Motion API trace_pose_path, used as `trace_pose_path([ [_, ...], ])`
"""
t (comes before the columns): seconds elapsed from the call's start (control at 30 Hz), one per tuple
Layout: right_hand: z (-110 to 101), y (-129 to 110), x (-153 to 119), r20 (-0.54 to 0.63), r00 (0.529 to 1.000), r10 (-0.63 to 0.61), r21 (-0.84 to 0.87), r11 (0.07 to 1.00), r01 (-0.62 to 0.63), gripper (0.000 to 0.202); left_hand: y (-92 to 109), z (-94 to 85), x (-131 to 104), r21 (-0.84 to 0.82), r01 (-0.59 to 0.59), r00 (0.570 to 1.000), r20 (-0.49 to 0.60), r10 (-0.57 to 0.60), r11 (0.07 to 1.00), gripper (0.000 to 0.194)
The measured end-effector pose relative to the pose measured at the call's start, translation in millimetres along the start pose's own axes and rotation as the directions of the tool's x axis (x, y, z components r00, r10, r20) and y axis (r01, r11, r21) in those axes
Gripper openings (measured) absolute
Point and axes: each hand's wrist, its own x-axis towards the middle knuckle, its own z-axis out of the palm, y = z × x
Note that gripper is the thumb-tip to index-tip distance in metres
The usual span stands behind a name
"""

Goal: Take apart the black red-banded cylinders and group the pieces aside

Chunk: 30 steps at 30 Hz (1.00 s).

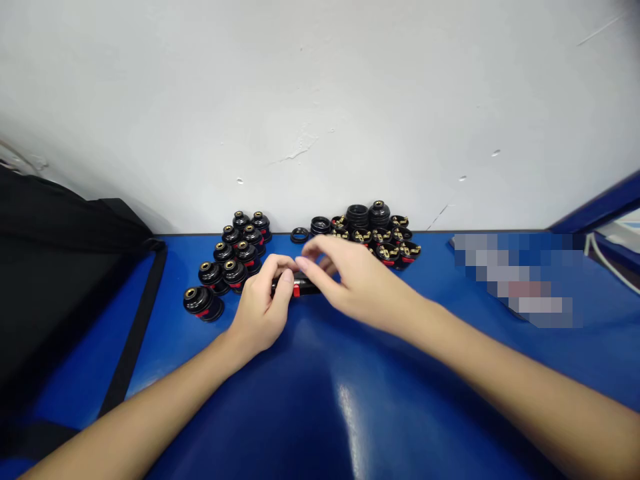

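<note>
My left hand (265,307) is closed around a black lamp holder (311,288) with a small red switch on its side. The holder lies sideways, and the fingers cover much of it. My right hand (345,270) curls over the holder's right end, thumb and fingers bent around it; its fingertips are partly hidden. To the left stand several closed black lamp holders (203,303) with brass threaded tops and red switches. Behind my right hand sit several open black lamp holder parts (387,253) with brass contacts showing.
A loose black ring (300,235) and a black threaded shell (320,225) lie by the white wall (310,100) at the back of the blue table (300,400). Black fabric (55,267) with a strap covers the left side. A blurred-out item (520,283) lies at the right.
</note>
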Motion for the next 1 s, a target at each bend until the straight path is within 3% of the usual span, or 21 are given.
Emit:
trace_pose_path([
  [0.07, 8, 0, -22, 0.135, 0.977, 0.162, 0.206, 0.960, -0.188, 0.028, -2, 2.2, -1, -0.024, -0.045, 0.999, 0.005, 0.045, 0.999, 0.019],
  [0.13, 16, 5, -36, 0.153, 0.953, 0.260, 0.366, 0.881, -0.299, 0.029, -4, 4.2, -2, -0.035, -0.097, 0.993, 0.062, 0.099, 0.995, 0.019],
  [0.27, 28, 17, -46, 0.120, 0.935, 0.335, 0.524, 0.778, -0.346, 0.036, -7, 6.0, -3, 0.049, -0.153, 0.963, 0.230, 0.138, 0.987, 0.028],
  [0.4, 31, 25, -47, 0.176, 0.932, 0.318, 0.620, 0.699, -0.356, 0.045, -5, 5.7, -4, 0.136, -0.103, 0.963, 0.263, 0.064, 0.985, 0.028],
  [0.57, 32, 24, -52, 0.129, 0.958, 0.257, 0.588, 0.758, -0.282, 0.038, 3, 4.1, -6, -0.010, 0.021, 0.949, 0.316, -0.016, 1.000, 0.027],
  [0.77, 28, 27, -57, -0.047, 0.994, 0.096, 0.310, 0.948, -0.077, 0.021, 7, 9.6, -7, -0.191, 0.232, 0.952, 0.247, -0.182, 0.954, 0.041],
  [0.93, 32, 35, -57, -0.118, 0.992, -0.033, 0.407, 0.910, 0.079, 0.027, 8, 13.1, -6, -0.165, 0.241, 0.962, 0.171, -0.213, 0.956, 0.040],
  [1.0, 34, 34, -57, -0.111, 0.994, 0.017, 0.485, 0.874, 0.039, 0.034, 8, 12.2, -7, -0.142, 0.188, 0.973, 0.163, -0.165, 0.972, 0.033],
])
